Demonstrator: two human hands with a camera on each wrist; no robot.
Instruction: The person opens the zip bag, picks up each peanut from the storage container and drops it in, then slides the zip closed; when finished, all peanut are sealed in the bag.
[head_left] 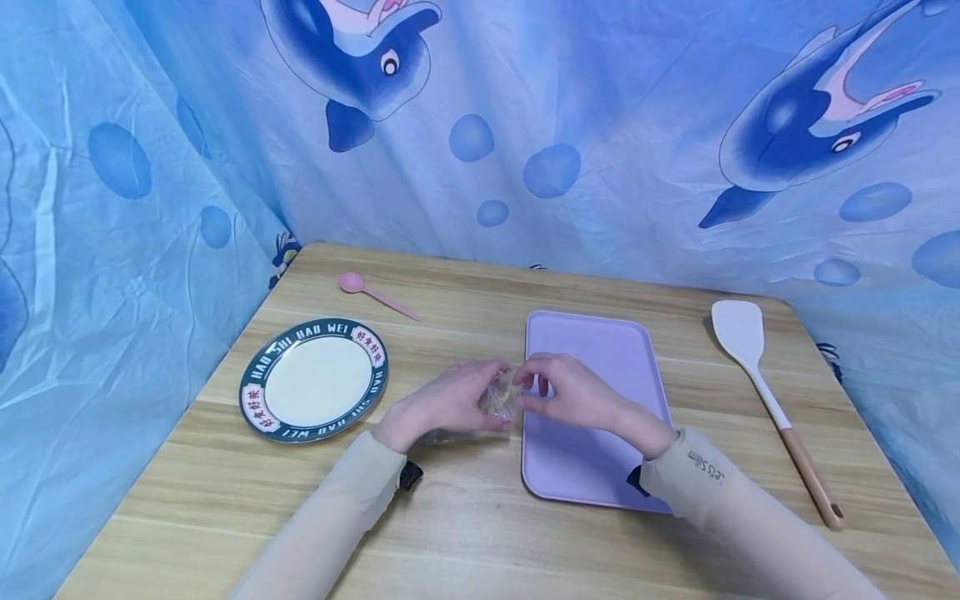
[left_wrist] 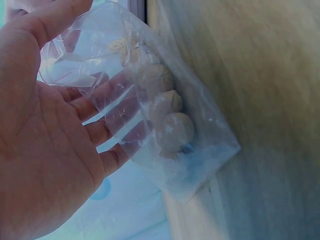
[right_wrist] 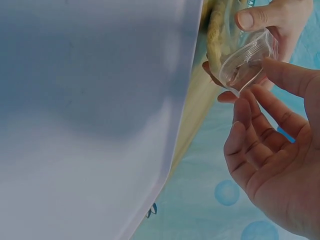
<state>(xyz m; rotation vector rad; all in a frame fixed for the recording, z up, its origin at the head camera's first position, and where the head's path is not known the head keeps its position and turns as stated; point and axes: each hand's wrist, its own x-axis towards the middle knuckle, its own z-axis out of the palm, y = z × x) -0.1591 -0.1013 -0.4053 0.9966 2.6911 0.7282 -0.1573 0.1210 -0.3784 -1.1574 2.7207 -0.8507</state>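
Note:
A clear zip-lock bag (left_wrist: 200, 125) with several roundish tan lumps (left_wrist: 175, 131) inside is in my left hand (head_left: 453, 398), near the left edge of the lilac tray (head_left: 600, 471). The left thumb and fingers hold the bag around its upper part, as the left wrist view shows. At the bag's mouth, which gapes in the right wrist view, my right hand (right_wrist: 280, 145) pinches the rim between thumb and index finger. In the head view the right hand (head_left: 570, 392) is over the tray. Exactly what the lumps are is hard to tell through the plastic.
A white plate with a dark green lettered rim (head_left: 315, 425) lies left of the hands. Behind it is a pink spoon (head_left: 352, 282). On the right lies a white spatula with a wooden handle (head_left: 810, 475). Blue dolphin curtains (head_left: 622, 233) hang behind the wooden table (head_left: 450, 542).

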